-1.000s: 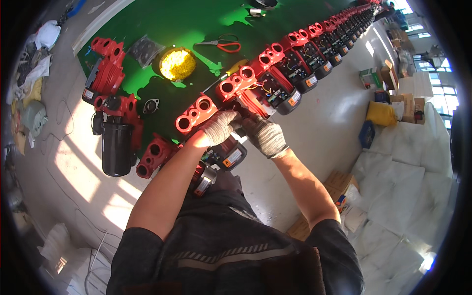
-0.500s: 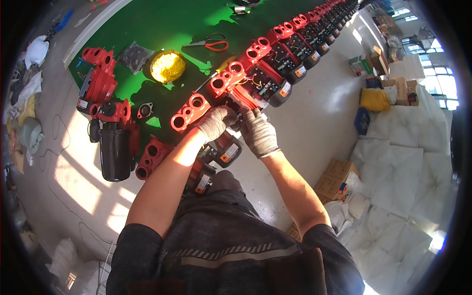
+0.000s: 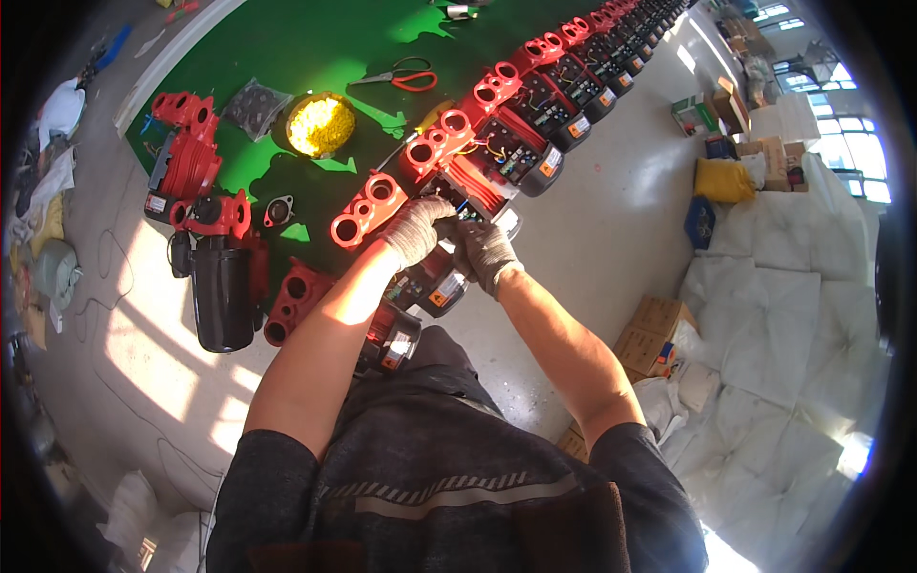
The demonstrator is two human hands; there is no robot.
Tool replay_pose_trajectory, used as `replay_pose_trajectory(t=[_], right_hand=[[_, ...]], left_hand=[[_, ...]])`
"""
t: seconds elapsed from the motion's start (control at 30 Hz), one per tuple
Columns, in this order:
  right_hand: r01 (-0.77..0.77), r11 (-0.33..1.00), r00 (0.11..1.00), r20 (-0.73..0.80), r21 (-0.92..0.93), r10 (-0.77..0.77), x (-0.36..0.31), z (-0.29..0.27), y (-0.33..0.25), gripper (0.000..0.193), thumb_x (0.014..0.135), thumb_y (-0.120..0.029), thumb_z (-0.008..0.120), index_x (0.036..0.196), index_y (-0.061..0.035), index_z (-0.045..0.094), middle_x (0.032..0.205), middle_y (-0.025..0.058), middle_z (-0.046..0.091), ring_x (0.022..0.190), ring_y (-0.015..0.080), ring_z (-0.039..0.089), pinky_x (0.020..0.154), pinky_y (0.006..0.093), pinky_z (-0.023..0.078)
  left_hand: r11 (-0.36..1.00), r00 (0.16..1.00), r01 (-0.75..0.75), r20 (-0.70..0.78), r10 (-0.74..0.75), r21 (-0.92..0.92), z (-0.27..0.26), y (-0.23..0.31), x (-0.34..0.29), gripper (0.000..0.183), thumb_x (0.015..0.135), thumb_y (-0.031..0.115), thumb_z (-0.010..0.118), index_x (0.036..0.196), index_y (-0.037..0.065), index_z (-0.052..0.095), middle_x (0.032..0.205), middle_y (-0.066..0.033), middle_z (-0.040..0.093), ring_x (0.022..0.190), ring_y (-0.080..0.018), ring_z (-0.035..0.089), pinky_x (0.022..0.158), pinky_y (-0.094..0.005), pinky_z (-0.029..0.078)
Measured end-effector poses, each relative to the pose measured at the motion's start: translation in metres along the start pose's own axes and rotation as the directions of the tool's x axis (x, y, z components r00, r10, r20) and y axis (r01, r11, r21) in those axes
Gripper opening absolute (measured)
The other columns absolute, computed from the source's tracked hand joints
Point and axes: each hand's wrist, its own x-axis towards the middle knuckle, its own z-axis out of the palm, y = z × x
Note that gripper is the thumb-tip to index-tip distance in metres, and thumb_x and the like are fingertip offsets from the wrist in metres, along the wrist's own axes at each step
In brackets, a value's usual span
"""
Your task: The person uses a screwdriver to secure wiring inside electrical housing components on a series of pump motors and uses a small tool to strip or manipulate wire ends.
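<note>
Both my hands wear grey work gloves and meet over the open wiring box (image 3: 468,208) of a red electric pump (image 3: 475,183). My left hand (image 3: 416,233) is closed, its fingertips at the box's near-left side. Just right of it, my right hand (image 3: 491,256) is also closed, fingers bent inward beside the left fingertips. Whatever they pinch is hidden by the gloves. Below the hands sits a neighbouring pump's black end cover (image 3: 445,290) with a label. Its red cast body (image 3: 368,210) with round ports shows left of my left hand.
A row of similar pumps (image 3: 521,143) runs to the far right. On the green tabletop lie a bowl of small yellow parts (image 3: 321,125), red-handled scissors (image 3: 413,80), a bag of dark parts (image 3: 256,108) and an oval flange (image 3: 278,211). A pump with a black cylinder (image 3: 223,296) stands left.
My right hand has moved down and slightly left, its fingers more bent, uncovering more of the wiring box. My left hand stays nearly in place, slightly turned.
</note>
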Motion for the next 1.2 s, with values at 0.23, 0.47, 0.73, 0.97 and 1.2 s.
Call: replay_pose_trajectory(t=[0.23,0.47,0.73,0.97,1.2], right_hand=[[0.518,0.158,0.519,0.162,-0.84,-0.839,-0.012,-0.027,0.007,0.028,0.097,-0.031,0.057,0.109,-0.0063,0.064,0.095,0.0177,0.067,0.075,0.0327,0.07,0.063,0.0457,0.056],[0.413,-0.203,0.68,0.449,-0.888,-0.58,0.013,-0.024,0.007,0.021,0.092,-0.02,0.056,0.106,-0.0052,0.059,0.099,0.017,0.066,0.079,0.0324,0.07,0.063,0.0446,0.056],[0.367,0.856,0.882,-0.156,-0.363,-0.444,0.048,-0.006,0.054,0.022,0.103,-0.018,0.05,0.102,0.0006,0.062,0.082,0.0154,0.069,0.069,0.0222,0.06,0.069,0.037,0.051],[0.454,0.32,0.646,0.059,-0.831,-0.761,-0.015,-0.022,0.006,0.026,0.101,-0.031,0.054,0.106,-0.0081,0.065,0.078,0.0123,0.069,0.066,0.031,0.067,0.061,0.0409,0.055],[0.415,-0.111,0.65,0.38,-0.903,-0.659,-0.005,-0.025,-0.011,0.024,0.092,-0.018,0.058,0.113,-0.0066,0.063,0.103,0.014,0.069,0.085,0.035,0.07,0.067,0.0439,0.057]], left_hand=[[0.909,0.981,0.191,0.093,-0.168,-0.37,0.001,0.002,0.002,0.02,0.087,-0.011,0.059,0.101,0.001,0.067,0.097,-0.009,0.068,0.096,-0.0194,0.065,0.085,-0.0326,0.053],[0.854,0.99,0.14,0.044,-0.136,-0.502,0.007,-0.02,0.005,0.022,0.085,-0.007,0.065,0.104,0.002,0.067,0.1,-0.0103,0.071,0.093,-0.0183,0.066,0.083,-0.0342,0.053],[0.991,0.984,-0.123,-0.119,0.129,0.055,0.009,-0.007,0.002,0.029,0.084,-0.011,0.06,0.108,0.002,0.067,0.105,-0.0133,0.07,0.1,-0.0268,0.066,0.089,-0.0354,0.052],[0.796,0.979,0.205,0.121,-0.166,-0.569,0.001,0.001,0.003,0.02,0.088,-0.01,0.059,0.102,0.0,0.066,0.101,-0.0105,0.069,0.098,-0.0215,0.066,0.087,-0.0352,0.053],[0.997,0.999,0.048,0.027,-0.047,-0.053,0.004,-0.009,0.005,0.018,0.088,-0.009,0.062,0.104,-0.001,0.066,0.097,-0.0082,0.071,0.093,-0.0193,0.066,0.085,-0.0342,0.053]])
